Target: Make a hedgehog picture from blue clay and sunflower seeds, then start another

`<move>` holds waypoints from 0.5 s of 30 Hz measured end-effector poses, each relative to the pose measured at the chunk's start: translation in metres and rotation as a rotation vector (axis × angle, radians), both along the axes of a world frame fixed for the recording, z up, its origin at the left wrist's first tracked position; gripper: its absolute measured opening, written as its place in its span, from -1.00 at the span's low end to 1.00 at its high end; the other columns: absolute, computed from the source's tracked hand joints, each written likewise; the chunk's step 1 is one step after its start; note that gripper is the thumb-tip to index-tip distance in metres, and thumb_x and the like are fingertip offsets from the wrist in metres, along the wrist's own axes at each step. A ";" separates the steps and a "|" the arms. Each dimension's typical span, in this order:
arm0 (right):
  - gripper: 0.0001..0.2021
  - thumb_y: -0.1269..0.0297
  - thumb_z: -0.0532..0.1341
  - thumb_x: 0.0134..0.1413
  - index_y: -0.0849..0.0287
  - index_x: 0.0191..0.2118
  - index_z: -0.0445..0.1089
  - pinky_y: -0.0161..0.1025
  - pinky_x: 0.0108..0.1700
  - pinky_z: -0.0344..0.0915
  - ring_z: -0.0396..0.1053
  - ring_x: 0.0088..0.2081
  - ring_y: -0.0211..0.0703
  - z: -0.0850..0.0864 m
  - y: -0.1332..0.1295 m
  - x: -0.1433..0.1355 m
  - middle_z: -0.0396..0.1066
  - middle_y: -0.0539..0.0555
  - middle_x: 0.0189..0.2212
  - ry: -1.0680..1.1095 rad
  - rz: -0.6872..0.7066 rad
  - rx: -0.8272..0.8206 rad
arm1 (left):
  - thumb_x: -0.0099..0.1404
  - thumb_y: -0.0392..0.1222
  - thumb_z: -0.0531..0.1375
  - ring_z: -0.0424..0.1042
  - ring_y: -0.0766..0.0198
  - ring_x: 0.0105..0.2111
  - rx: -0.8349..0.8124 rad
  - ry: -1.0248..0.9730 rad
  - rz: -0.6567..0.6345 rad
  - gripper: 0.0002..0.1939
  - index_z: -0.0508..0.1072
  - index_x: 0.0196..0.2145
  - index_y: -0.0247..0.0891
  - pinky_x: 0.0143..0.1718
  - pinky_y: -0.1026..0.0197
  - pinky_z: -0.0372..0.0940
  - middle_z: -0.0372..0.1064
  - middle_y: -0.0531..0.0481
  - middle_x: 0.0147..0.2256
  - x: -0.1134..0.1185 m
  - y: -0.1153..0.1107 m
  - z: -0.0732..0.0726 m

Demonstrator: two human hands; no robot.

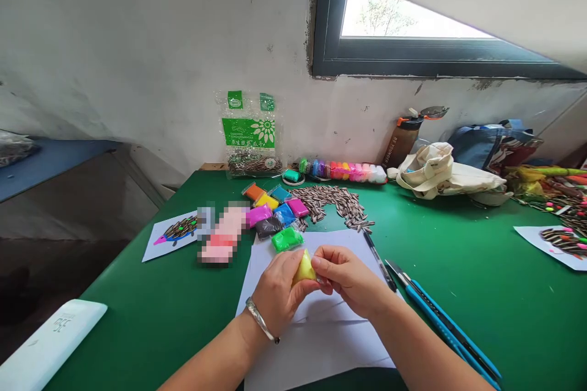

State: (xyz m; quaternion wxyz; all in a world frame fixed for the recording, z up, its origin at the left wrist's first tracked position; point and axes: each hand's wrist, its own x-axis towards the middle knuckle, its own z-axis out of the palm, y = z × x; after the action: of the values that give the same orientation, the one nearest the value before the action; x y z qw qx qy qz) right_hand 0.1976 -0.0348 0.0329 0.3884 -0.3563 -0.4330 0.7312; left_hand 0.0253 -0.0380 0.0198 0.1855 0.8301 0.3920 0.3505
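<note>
Yellow packet [303, 270] sits between the two hands, lifted over the white paper [316, 348]. The left hand [279, 287] has the larger share of it, grasping its left side with the thumb beneath and the index finger along the upper edge. The right hand [342, 272] pinches at its right edge, where a little clear film shows by the lower fingers; whether those fingertips grip the filling or only the wrapper, I cannot tell. So the packet lies directly right of the left fingers and directly left of the right ones, both hands touching it. Its visible part tapers to a narrow tip pointing up and away from the person, the long axis running that way too, though fingers cover its lower end. Just beyond the tip is a green packet [287, 238], with sunflower seeds [334, 198] farther back. Right of the paper's middle lies a black pen [380, 259], and beyond it a blue cutter [447, 324], slanting toward the near right.
</note>
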 end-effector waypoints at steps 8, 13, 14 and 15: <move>-0.90 0.33 0.19 -0.02 0.25 -0.45 0.31 -0.37 -0.54 0.01 0.16 -0.63 -0.38 0.001 0.002 -0.003 0.25 -0.05 -0.62 0.068 -0.005 -0.078 | 0.28 0.14 0.00 0.35 0.15 -0.28 0.025 -0.018 0.028 -0.55 0.32 -0.11 -0.28 -0.26 0.13 0.30 0.37 -0.11 -0.28 -0.005 0.002 -0.004; -0.91 0.37 0.20 -0.04 0.25 -0.48 0.30 -0.38 -0.53 -0.05 0.09 -0.62 -0.41 -0.001 0.003 -0.003 0.22 -0.07 -0.66 0.012 0.025 -0.068 | 0.25 0.07 0.11 0.35 0.13 -0.27 0.110 0.016 -0.011 -0.59 0.32 -0.08 -0.28 -0.25 0.10 0.30 0.39 -0.12 -0.26 -0.007 0.005 -0.003; -0.90 0.37 0.21 -0.05 0.25 -0.49 0.29 -0.38 -0.52 -0.06 0.09 -0.61 -0.41 -0.001 0.003 -0.003 0.20 -0.08 -0.66 -0.006 0.025 -0.056 | 0.24 0.04 0.13 0.35 0.12 -0.27 0.134 0.028 -0.022 -0.60 0.32 -0.08 -0.28 -0.25 0.10 0.30 0.40 -0.12 -0.26 -0.007 0.005 -0.002; -0.89 0.37 0.22 -0.06 0.25 -0.50 0.28 -0.39 -0.52 -0.06 0.08 -0.60 -0.41 -0.001 0.002 -0.003 0.18 -0.09 -0.66 -0.020 0.023 -0.042 | 0.23 0.02 0.15 0.36 0.12 -0.27 0.156 0.038 -0.032 -0.60 0.32 -0.07 -0.29 -0.25 0.09 0.30 0.40 -0.13 -0.26 -0.007 0.005 -0.002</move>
State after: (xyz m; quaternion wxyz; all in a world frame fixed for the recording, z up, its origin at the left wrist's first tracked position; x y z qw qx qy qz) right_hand 0.1947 -0.0324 0.0322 0.3683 -0.3667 -0.4255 0.7408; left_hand 0.0185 -0.0329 0.0181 0.1183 0.8548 0.3534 0.3612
